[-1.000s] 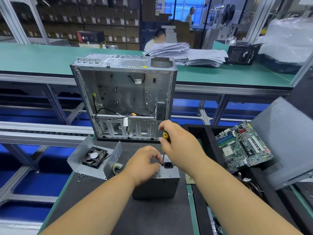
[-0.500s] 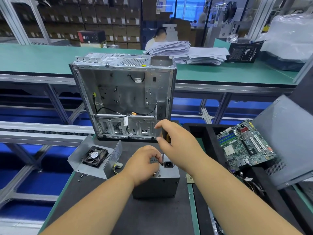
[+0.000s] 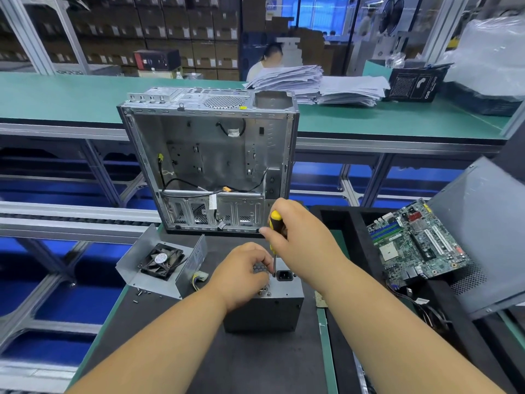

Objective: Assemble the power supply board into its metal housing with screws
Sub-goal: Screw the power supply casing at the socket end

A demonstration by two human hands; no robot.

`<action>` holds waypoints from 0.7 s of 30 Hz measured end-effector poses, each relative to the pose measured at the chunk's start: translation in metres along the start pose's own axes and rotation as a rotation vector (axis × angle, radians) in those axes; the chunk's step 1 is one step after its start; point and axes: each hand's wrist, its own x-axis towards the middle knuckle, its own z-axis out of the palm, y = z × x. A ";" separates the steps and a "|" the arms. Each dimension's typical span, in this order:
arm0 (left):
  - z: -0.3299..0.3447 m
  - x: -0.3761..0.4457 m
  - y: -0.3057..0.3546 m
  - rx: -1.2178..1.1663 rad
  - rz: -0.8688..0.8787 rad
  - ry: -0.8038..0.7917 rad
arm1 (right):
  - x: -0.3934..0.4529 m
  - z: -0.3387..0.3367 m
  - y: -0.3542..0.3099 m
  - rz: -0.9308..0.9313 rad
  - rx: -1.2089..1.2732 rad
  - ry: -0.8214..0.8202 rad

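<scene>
The right hand [image 3: 301,240] grips a yellow-handled screwdriver [image 3: 275,223] upright, tip on the grey power supply housing [image 3: 264,311]. The left hand [image 3: 244,273], fingers curled, rests on the housing's top beside the shaft. The housing sits on the dark mat [image 3: 170,336], under both hands.

On a dark table [image 3: 255,365], the left hand [image 3: 241,275] steadies a grey metal power supply box [image 3: 264,314]. The right hand [image 3: 301,240] grips a yellow-handled screwdriver [image 3: 275,223], tip on the box top. An open computer case [image 3: 210,163] stands behind.
</scene>
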 end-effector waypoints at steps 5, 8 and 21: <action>0.000 0.000 0.001 0.000 0.001 0.004 | 0.000 -0.009 0.004 0.046 0.148 -0.130; 0.000 -0.001 0.002 0.003 -0.006 0.006 | 0.000 -0.008 0.008 0.082 0.171 -0.143; 0.000 0.000 0.002 0.021 0.009 0.005 | -0.002 -0.006 0.010 0.047 0.222 -0.155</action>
